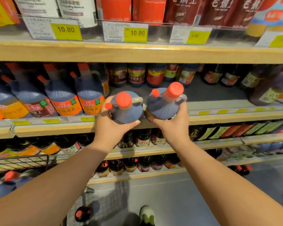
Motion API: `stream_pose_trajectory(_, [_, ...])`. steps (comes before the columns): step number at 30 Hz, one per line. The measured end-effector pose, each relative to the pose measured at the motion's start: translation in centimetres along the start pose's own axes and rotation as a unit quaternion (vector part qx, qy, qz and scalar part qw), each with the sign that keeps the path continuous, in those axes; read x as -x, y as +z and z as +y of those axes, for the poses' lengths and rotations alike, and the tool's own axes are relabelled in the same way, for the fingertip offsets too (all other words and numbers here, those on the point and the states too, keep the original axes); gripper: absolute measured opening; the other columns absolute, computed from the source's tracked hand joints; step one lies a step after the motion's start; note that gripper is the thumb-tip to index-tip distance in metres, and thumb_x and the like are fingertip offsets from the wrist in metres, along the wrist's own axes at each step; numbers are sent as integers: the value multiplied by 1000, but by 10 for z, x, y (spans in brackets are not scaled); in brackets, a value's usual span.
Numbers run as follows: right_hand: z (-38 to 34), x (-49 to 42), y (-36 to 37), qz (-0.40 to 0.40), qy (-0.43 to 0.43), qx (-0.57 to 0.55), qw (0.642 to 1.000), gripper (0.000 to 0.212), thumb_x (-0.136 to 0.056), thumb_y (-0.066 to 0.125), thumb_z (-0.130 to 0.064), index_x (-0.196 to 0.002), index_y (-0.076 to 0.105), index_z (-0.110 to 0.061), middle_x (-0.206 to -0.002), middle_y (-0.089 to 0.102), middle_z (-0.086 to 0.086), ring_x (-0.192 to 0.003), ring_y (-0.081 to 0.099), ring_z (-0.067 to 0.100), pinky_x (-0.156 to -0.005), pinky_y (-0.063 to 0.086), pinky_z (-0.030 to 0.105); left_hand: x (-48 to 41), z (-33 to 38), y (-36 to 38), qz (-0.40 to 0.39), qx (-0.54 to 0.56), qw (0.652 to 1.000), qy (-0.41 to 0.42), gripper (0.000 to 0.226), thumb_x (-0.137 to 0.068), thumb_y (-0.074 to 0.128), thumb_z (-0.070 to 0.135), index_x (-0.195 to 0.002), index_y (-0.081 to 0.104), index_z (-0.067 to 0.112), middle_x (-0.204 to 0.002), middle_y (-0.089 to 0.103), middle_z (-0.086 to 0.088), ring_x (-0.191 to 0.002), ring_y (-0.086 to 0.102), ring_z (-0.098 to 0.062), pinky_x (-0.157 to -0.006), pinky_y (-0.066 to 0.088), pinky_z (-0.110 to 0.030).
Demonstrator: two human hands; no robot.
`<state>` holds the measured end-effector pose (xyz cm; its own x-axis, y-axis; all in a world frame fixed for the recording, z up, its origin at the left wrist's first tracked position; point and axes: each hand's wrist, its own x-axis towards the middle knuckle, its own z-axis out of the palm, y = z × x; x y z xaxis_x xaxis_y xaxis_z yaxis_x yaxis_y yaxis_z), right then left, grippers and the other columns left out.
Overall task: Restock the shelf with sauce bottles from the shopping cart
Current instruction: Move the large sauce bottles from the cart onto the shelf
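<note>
Holding one sauce jug in each hand, the person has both up at the front edge of the middle shelf (219,118), near the centre of the head view. The left hand (109,126) is wrapped round the lower body of the left jug (126,110), with its thumb across the near side. The right hand (171,124) is clamped the same way on the right jug (163,105). The jugs stand just beside each other, tipped slightly towards the camera, red caps up.

At 9 o'clock from them stands a row of matching jugs (62,98). At 2 o'clock lies a bare stretch of shelf floor (211,93), with small bottles (136,75) behind it. The wire shopping cart (20,162) sits at 8 o'clock, and another red-capped jug shows below its rim.

These look full and dark to the shoulder, so I judge them heavy for a one-handed body grip. The plastic is probably stiff yet smooth — apt to slide in the palm. Each has a loop handle (137,99) by the neck, and hooking fingers through that would be the surer hold. Supporting the base while sliding a jug in would help too — a drop could crack a cap.
</note>
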<state>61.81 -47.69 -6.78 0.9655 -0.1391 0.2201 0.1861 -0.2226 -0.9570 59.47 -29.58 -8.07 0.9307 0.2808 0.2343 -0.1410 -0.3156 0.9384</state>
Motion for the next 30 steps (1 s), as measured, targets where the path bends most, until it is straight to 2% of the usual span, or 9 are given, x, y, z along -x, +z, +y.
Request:
stream_pose_trajectory(3, [9, -20, 2, -4, -15, 5, 1000, 74, -61, 89, -16, -118, 43, -22, -118, 59, 6, -107, 61, 15, -84, 54, 27, -13, -5, 12, 21, -2, 1000, 12, 75, -53, 90, 40, -116, 59, 11, -115, 65, 3, -111, 60, -9, -95, 51, -25])
stream_pose_trajectory(7, [19, -35, 10, 12, -28, 2, 1000, 73, -61, 89, -15, -116, 42, -24, -117, 57, 3, -104, 59, 10, -77, 51, 14, -27, -15, 21, 46, -2, 998, 37, 76, -55, 90, 36, -119, 56, 15, -117, 64, 3, -112, 59, -7, -97, 50, -28])
stream_pose_trajectory(12, [42, -48, 21, 13, -44, 13, 999, 74, -61, 90, -19, -115, 40, -31, -121, 55, 0, -110, 55, 10, -84, 50, 16, -41, -31, 27, 87, -6, 993, 75, 73, -56, 92, 22, -116, 50, 28, -112, 59, 17, -107, 53, 12, -87, 41, -4])
stream_pose_trajectory(14, [49, -51, 24, 10, -52, 20, 998, 74, -62, 90, -19, -116, 41, -30, -121, 54, -1, -111, 54, 9, -82, 48, 12, -44, -40, 29, 89, -20, 992, 84, 77, -55, 92, 23, -116, 47, 34, -112, 56, 23, -105, 50, 16, -84, 37, 0])
stream_pose_trajectory(17, [59, -59, 31, 6, -55, 16, 998, 78, -60, 90, -20, -122, 44, -24, -120, 56, -2, -111, 55, 9, -85, 50, 19, -50, -50, 31, 99, -58, 989, 88, 77, -53, 91, 36, -114, 44, 44, -106, 49, 37, -100, 50, 12, -78, 37, 1])
stream_pose_trajectory(20, [64, -66, 39, 3, -55, 15, 998, 78, -59, 90, -20, -123, 46, -25, -120, 57, -3, -111, 57, 11, -86, 52, 24, -58, -51, 34, 114, -68, 989, 72, 71, -53, 90, 43, -108, 45, 47, -104, 54, 32, -102, 52, 3, -76, 40, -4])
stream_pose_trajectory(25, [66, -76, 43, -8, -39, 10, 999, 61, -60, 89, -15, -105, 49, -26, -105, 60, -6, -90, 58, -2, -66, 45, 6, -75, -59, 42, 133, -71, 988, 37, 76, -46, 85, 58, -111, 52, 34, -110, 60, 15, -106, 57, -9, -88, 52, -34])
stream_pose_trajectory(27, [69, -81, 47, -2, -26, 24, 999, 60, -60, 90, -20, -106, 51, -19, -105, 63, -3, -90, 61, 3, -69, 48, 13, -80, -62, 47, 148, -77, 986, 21, 83, -47, 83, 61, -116, 54, 25, -114, 59, 9, -107, 55, -12, -90, 50, -38])
stream_pose_trajectory(30, [71, -86, 54, 7, 13, 45, 999, 82, -59, 90, -29, -125, 43, -16, -115, 57, -5, -102, 58, 11, -82, 49, 26, -84, -67, 50, 166, -78, 983, 4, 86, -47, 80, 66, -116, 53, 21, -112, 58, 6, -106, 55, -15, -89, 50, -38])
